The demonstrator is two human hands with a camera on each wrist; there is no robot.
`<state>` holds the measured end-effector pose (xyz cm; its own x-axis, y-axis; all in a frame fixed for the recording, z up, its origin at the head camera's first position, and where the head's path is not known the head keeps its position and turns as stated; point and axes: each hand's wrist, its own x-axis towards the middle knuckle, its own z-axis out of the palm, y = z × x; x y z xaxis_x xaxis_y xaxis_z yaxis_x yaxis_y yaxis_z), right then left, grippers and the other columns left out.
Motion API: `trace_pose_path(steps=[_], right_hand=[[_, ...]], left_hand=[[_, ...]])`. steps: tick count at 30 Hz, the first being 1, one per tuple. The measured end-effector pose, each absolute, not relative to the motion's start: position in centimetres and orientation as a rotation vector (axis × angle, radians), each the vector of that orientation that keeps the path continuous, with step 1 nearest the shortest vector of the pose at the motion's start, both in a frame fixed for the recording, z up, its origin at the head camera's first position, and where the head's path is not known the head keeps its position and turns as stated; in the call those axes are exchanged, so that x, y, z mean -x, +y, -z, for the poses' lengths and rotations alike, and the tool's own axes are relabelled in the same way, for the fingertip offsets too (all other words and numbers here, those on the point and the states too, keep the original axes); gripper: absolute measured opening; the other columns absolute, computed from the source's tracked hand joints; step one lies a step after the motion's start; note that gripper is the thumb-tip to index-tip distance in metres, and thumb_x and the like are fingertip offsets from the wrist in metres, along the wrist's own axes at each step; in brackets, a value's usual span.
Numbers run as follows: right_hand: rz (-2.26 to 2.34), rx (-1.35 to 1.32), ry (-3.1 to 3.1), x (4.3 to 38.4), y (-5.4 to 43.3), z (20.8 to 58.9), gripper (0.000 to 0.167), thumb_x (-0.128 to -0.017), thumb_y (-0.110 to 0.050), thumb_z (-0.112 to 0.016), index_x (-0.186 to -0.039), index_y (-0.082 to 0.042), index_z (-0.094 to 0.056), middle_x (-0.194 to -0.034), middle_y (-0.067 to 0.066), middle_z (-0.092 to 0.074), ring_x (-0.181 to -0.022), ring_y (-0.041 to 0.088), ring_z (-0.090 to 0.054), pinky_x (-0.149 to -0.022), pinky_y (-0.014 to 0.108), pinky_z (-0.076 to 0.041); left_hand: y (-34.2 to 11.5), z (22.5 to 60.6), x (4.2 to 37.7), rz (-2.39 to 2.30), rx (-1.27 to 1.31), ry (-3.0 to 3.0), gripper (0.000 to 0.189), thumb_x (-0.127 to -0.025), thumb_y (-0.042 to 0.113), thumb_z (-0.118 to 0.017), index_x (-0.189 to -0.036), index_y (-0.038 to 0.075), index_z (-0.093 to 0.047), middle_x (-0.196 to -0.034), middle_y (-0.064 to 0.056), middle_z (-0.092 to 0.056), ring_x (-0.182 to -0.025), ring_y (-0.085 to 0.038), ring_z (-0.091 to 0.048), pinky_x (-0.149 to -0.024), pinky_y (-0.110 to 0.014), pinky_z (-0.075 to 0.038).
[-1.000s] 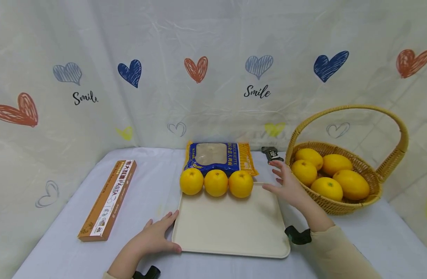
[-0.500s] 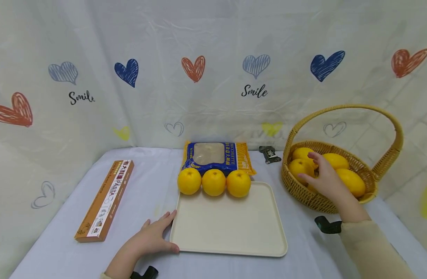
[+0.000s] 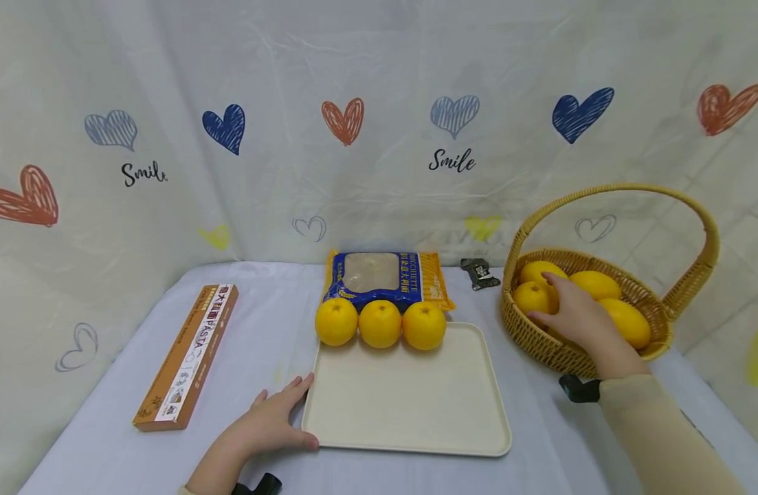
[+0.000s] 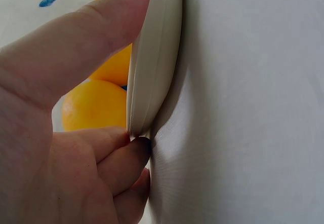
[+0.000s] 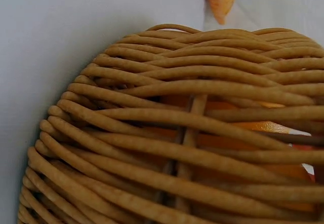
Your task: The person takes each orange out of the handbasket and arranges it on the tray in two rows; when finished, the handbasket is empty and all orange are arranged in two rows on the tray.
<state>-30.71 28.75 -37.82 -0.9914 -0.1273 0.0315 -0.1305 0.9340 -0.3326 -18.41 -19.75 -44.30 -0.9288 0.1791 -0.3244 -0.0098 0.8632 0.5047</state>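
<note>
My left hand (image 3: 266, 421) rests at the near left corner of a cream tray (image 3: 409, 405). Its spread fingers touch the left side and the thumb lies at the front rim; the left wrist view shows them close against the tray (image 4: 154, 57). At the right, my right hand (image 3: 579, 313) reaches into a wicker basket (image 3: 527, 344) and grips an orange (image 3: 530, 298) between thumb and fingers. Another orange (image 3: 539, 270) and oval yellow fruits (image 3: 629, 324) lie around it. The right wrist view shows only basket weave (image 5: 177, 133), with the hand hidden.
Three oranges (image 3: 380, 324) line the tray's far edge. Behind them lies a blue and yellow pasta bag (image 3: 379, 278). A long pasta box (image 3: 187, 357) lies at left, and a small black packet (image 3: 480, 273) near the basket. The basket's tall handle (image 3: 626, 187) arches overhead.
My right hand has moved from above the tray's far right corner rightward into the basket and closed on an orange there. The left hand has stayed at the tray corner.
</note>
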Motion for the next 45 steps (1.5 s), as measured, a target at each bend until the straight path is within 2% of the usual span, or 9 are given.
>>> trace_pose_path(steps=[4, 9, 15, 18, 22, 29, 36, 45], right_hand=[[-0.493, -0.173, -3.141, 31.0, 28.9, 38.0, 0.101, -0.075, -0.066, -0.055, -0.142, 0.000, -0.019, -0.139, 0.033, -0.029, -0.122, 0.052, -0.029, -0.092, 0.068, -0.029], [-0.486, -0.164, -3.173, 31.5, 28.9, 38.1, 0.100, -0.075, -0.065, -0.055, -0.142, 0.000, -0.018, -0.139, 0.033, -0.028, -0.124, 0.051, -0.027, -0.094, 0.068, -0.027], [-0.478, -0.156, -3.177, 31.7, 28.8, 38.1, 0.102, -0.073, -0.071, -0.051, -0.141, 0.000, -0.021, -0.138, 0.031, -0.032, -0.122, 0.051, -0.032, -0.093, 0.068, -0.026], [-0.470, -0.141, -3.153, 31.6, 28.7, 38.1, 0.101, -0.073, -0.071, -0.052, -0.140, -0.001, -0.024, -0.137, 0.030, -0.034, -0.122, 0.051, -0.031, -0.093, 0.071, -0.019], [-0.531, -0.117, -3.066, 31.2, 28.6, 37.8, 0.099, -0.073, -0.067, -0.056, -0.142, -0.003, -0.022, -0.138, 0.030, -0.031, -0.123, 0.051, -0.027, -0.092, 0.073, -0.013], [-0.644, -0.138, -2.892, 30.2, 27.9, 36.6, 0.094, -0.076, -0.056, -0.062, -0.143, -0.005, -0.021, -0.141, 0.029, -0.027, -0.124, 0.048, -0.028, -0.095, 0.065, -0.026], [-0.725, -0.177, -2.830, 28.8, 26.8, 35.5, 0.090, -0.077, -0.051, -0.064, -0.143, -0.007, -0.022, -0.141, 0.027, -0.027, -0.123, 0.046, -0.029, -0.093, 0.065, -0.029], [-0.991, -0.306, -2.666, 27.2, 24.8, 34.9, 0.079, -0.078, -0.028, -0.070, -0.139, -0.003, -0.027, -0.139, 0.026, -0.025, -0.119, 0.044, -0.029, -0.088, 0.062, -0.032]], left_hand=[[-19.7, 44.4, 18.5, -0.732, -0.136, 2.673, 0.109, -0.050, 0.056, -0.079, -0.141, 0.014, -0.034, -0.144, -0.016, -0.036, -0.135, -0.032, -0.029, -0.106, -0.063, -0.002], [-19.7, 44.5, 18.7, -0.742, -0.126, 2.671, 0.111, -0.049, 0.058, -0.079, -0.141, 0.014, -0.034, -0.144, -0.016, -0.036, -0.135, -0.032, -0.029, -0.106, -0.063, -0.001], [-19.8, 44.5, 18.6, -0.736, -0.119, 2.670, 0.111, -0.049, 0.057, -0.079, -0.141, 0.014, -0.034, -0.144, -0.016, -0.035, -0.135, -0.032, -0.029, -0.106, -0.063, -0.001], [-19.8, 44.4, 18.6, -0.735, -0.121, 2.669, 0.111, -0.049, 0.058, -0.079, -0.141, 0.014, -0.034, -0.144, -0.016, -0.035, -0.135, -0.032, -0.029, -0.107, -0.063, -0.001], [-19.8, 44.3, 18.7, -0.730, -0.129, 2.670, 0.111, -0.050, 0.058, -0.078, -0.141, 0.014, -0.034, -0.144, -0.015, -0.036, -0.135, -0.031, -0.029, -0.106, -0.064, -0.001], [-19.9, 44.3, 18.7, -0.713, -0.131, 2.682, 0.110, -0.050, 0.057, -0.078, -0.141, 0.014, -0.033, -0.144, -0.015, -0.035, -0.135, -0.031, -0.029, -0.106, -0.065, -0.002], [-19.9, 44.5, 18.8, -0.722, -0.128, 2.674, 0.110, -0.051, 0.057, -0.078, -0.141, 0.013, -0.033, -0.144, -0.015, -0.035, -0.135, -0.032, -0.029, -0.105, -0.065, -0.002], [-19.7, 44.2, 18.6, -0.725, -0.128, 2.676, 0.110, -0.051, 0.056, -0.079, -0.141, 0.014, -0.033, -0.144, -0.015, -0.035, -0.135, -0.031, -0.030, -0.106, -0.065, -0.002]])
